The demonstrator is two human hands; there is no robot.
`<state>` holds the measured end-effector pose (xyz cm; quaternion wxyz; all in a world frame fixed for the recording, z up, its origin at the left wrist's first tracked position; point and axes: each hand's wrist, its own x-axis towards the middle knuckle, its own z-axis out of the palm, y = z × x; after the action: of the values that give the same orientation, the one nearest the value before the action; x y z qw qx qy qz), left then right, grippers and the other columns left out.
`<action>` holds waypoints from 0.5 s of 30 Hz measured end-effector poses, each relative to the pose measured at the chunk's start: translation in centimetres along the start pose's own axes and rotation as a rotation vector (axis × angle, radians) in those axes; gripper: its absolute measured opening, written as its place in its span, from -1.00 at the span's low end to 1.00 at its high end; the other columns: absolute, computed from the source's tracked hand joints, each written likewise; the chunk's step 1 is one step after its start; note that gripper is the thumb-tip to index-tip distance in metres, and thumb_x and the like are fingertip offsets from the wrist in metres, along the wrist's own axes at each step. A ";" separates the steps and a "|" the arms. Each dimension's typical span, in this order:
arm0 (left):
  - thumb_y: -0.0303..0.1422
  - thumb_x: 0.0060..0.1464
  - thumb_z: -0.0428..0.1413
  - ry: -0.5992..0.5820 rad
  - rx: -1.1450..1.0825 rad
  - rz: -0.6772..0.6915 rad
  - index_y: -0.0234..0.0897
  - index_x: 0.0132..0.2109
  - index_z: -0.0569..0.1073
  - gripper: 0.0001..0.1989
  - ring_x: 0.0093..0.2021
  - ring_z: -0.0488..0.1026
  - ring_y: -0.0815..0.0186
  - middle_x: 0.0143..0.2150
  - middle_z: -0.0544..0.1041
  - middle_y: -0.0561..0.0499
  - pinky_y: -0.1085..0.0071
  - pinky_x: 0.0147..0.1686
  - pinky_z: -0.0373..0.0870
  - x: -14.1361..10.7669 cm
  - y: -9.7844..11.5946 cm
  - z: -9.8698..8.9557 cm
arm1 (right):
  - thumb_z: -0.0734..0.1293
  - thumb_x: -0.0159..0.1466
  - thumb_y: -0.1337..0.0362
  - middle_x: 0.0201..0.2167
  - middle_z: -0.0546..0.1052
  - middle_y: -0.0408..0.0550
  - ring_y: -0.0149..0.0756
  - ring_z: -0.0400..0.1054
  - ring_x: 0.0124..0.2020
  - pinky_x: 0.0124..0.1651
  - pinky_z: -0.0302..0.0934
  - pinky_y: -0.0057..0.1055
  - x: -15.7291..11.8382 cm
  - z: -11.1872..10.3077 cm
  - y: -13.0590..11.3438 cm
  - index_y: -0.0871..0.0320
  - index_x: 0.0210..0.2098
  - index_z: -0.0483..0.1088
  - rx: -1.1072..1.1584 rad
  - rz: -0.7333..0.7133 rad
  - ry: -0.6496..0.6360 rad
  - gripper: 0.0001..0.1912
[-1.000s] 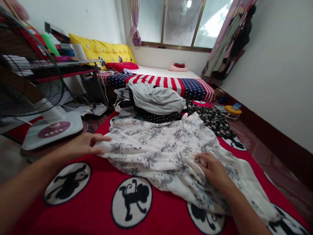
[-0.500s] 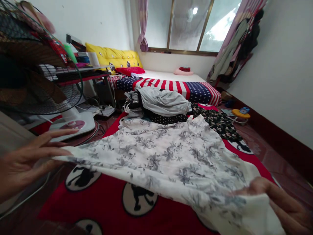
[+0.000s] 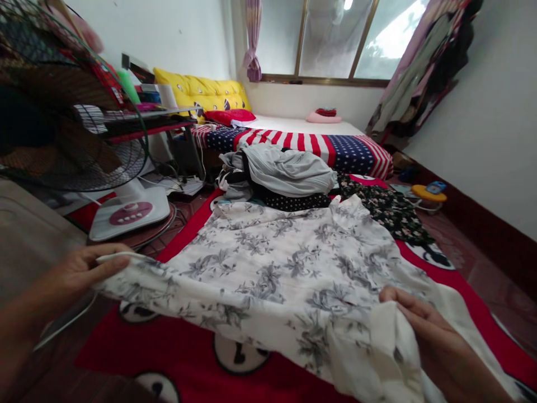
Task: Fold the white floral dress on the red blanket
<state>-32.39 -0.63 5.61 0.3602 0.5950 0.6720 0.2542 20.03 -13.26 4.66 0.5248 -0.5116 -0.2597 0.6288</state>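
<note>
A white garment with grey flower print [image 3: 268,274] lies spread over a red blanket [image 3: 201,364] patterned with round black-and-white figures. My left hand [image 3: 96,266] pinches the garment's near left edge between thumb and fingers, lifted off the blanket. At the near right, my right hand [image 3: 423,324] grips the same edge, where the cloth hangs down in folds. The garment's kind is not clear from what shows. Beyond its far edge sits a heap of grey clothes [image 3: 285,170], with black dotted cloth under it.
A black floral cloth [image 3: 386,212] lies on the blanket at the right. On the left stand a fan [image 3: 130,207] and a cluttered desk [image 3: 168,115]. A bed [image 3: 293,143] fills the back below the window. A yellow stool [image 3: 428,193] is by the right wall.
My right hand has moved left and slightly up with its part of the edge. My left hand has closed more firmly on its end. The near edge now hangs lower as a flap.
</note>
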 end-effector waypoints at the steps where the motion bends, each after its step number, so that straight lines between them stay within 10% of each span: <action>1: 0.13 -0.11 0.15 -0.038 -0.046 -0.003 -0.25 -0.26 0.48 -0.49 -0.42 0.48 0.25 -0.44 0.57 0.09 0.44 -0.43 0.39 1.1 0.7 0.3 | 0.55 0.00 0.13 -0.63 0.35 -0.20 -0.52 0.19 -0.62 -0.56 0.03 -0.63 0.7 0.2 -0.5 0.14 -0.43 0.35 0.007 -0.006 -0.006 -0.65; 10: 0.05 -0.08 0.12 -0.140 0.183 0.289 -0.35 -0.31 0.57 -0.50 -0.38 0.39 0.29 -0.44 0.52 0.04 0.49 -0.40 0.24 13.0 4.4 7.6 | 0.52 -0.01 0.19 -0.51 0.53 -0.13 -0.33 0.42 -0.53 -0.50 0.28 -0.50 9.8 -2.6 -1.9 0.11 -0.39 0.46 -0.203 -0.077 0.097 -0.76; 15: -0.04 -0.10 0.12 -0.029 0.258 0.312 -0.35 -0.34 0.57 -0.58 -0.37 0.36 0.28 -0.46 0.51 0.04 0.46 -0.38 0.17 14.9 4.5 10.8 | 0.43 0.08 0.00 -0.37 0.61 0.02 -0.07 0.52 -0.39 -0.45 0.38 -0.29 12.0 -4.3 -0.2 0.09 -0.27 0.49 -0.288 -0.055 0.179 -0.67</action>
<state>-21.63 13.77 -0.26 0.2469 0.7368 0.5932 0.2103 24.97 -3.00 -1.05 0.4840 -0.6282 -0.3132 0.5226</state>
